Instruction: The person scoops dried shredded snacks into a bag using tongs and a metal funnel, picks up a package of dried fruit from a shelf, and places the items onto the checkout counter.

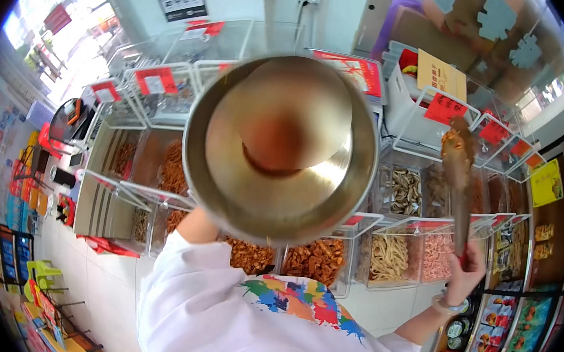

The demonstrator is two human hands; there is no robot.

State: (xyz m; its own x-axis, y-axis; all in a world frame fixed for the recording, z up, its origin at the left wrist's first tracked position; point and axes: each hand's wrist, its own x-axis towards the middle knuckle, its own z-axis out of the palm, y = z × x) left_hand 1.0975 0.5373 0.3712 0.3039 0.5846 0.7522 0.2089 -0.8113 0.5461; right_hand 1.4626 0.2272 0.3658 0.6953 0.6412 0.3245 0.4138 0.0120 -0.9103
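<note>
The right hand (467, 272) is gripping a utensil (462, 198), likely keeping its food-smeared tip (456, 143) beyond the fingers, while the metal bowl (277, 226) is hiding the left hand, presumably supporting it, its fingers' grip impossible to tell.

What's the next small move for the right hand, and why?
Probably swing the metal utensil left, over the bowl: the right hand grips its handle, brown residue shows near its far end, and that end sits well right of the bowl. I can't tell whether any loose food is on it.
</note>
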